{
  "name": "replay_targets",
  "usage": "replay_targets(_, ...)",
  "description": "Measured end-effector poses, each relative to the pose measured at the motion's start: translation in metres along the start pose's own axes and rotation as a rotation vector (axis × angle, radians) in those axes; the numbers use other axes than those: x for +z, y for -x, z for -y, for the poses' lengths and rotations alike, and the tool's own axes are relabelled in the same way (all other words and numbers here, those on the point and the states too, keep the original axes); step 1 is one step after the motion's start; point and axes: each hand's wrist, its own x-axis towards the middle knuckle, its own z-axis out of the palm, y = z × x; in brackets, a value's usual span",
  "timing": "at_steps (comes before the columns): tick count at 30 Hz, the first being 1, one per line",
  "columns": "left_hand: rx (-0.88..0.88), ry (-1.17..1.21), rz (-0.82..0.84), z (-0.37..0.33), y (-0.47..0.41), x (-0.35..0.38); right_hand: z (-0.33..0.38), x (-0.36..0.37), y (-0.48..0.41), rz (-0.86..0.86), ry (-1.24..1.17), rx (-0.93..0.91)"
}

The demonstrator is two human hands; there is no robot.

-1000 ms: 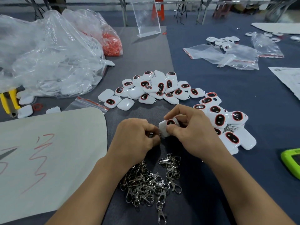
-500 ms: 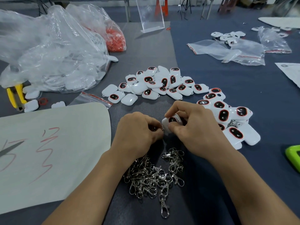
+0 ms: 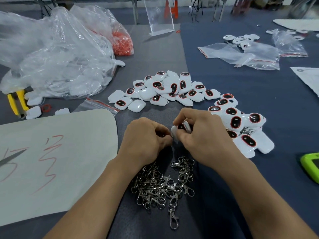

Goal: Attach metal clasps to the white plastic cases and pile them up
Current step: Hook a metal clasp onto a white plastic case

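Now both hands meet low over the dark surface [image 3: 227, 87], fingers tightly curled. The right hand [image 3: 203, 142] grips one white case [image 3: 183, 128] between thumb and bent fingers, with the case's red-rimmed dark window tilted up toward the camera. The left hand [image 3: 146, 140] pinches a metal clasp [image 3: 171, 136] against the case's near-left edge; only a glint of it shows between the fingertips, so how far it is attached cannot be told.

Just below the wrists lies a tangle of loose clasps [image 3: 162, 187], one stretched out toward the near edge. Beyond the hands a heap of cases [image 3: 165, 88] spreads over the surface. To the right, touching the right hand's far side, a pile of cases [image 3: 241, 125] lies stacked, with a bit of metal showing under it. A big clear bag [image 3: 51, 57] of white parts sits far left.
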Motion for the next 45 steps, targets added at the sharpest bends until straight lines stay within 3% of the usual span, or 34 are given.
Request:
replay_targets(8,0.099,-0.04,-0.034,-0.001,0.004,0.0,-0.003,0.0,0.002,0.027,-0.086,0.061)
replay_targets(15,0.281,-0.285,-0.132,-0.005,0.01,0.0,-0.009,0.005,0.0,0.051,-0.226,0.146)
replay_targets(19,0.341,-0.317,-0.16,-0.005,0.009,-0.002,-0.011,0.006,-0.004,0.072,-0.494,0.285)
replay_targets(24,0.352,-0.052,-0.23,0.001,0.011,-0.003,-0.012,-0.001,-0.009,0.116,-0.759,0.387)
replay_targets(29,0.273,0.255,-0.179,0.007,0.005,-0.002,-0.012,-0.006,-0.01,0.131,-0.876,0.439)
replay_targets(36,0.245,0.464,-0.119,0.008,-0.001,-0.004,-0.012,-0.011,-0.01,0.196,-1.036,0.489)
replay_targets(45,0.265,0.33,-0.157,0.001,0.005,-0.007,-0.009,-0.011,-0.008,0.143,-1.019,0.44)
